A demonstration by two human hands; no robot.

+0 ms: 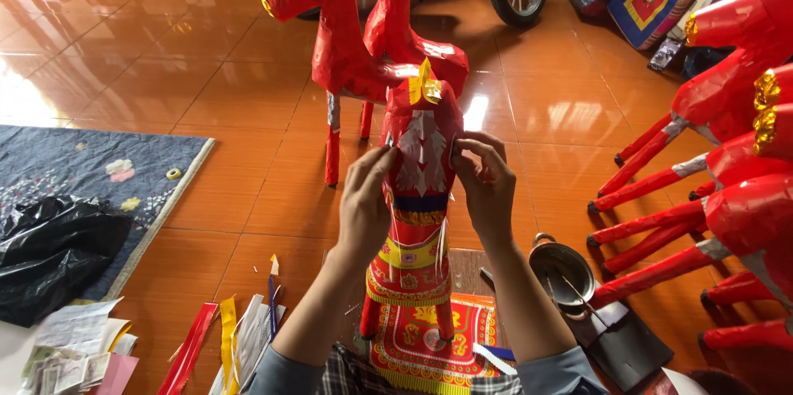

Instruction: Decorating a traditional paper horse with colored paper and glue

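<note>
The ornate mat [413,345] bears the paper horse [417,197], its head pinched between left hand [365,201] and right hand [486,184].

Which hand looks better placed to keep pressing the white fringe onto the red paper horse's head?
Probably the right hand: its fingertips pinch at the edge of the white paper fringe on the red paper horse figure. The left hand lies flat along the other side, seemingly steadying it.
</note>
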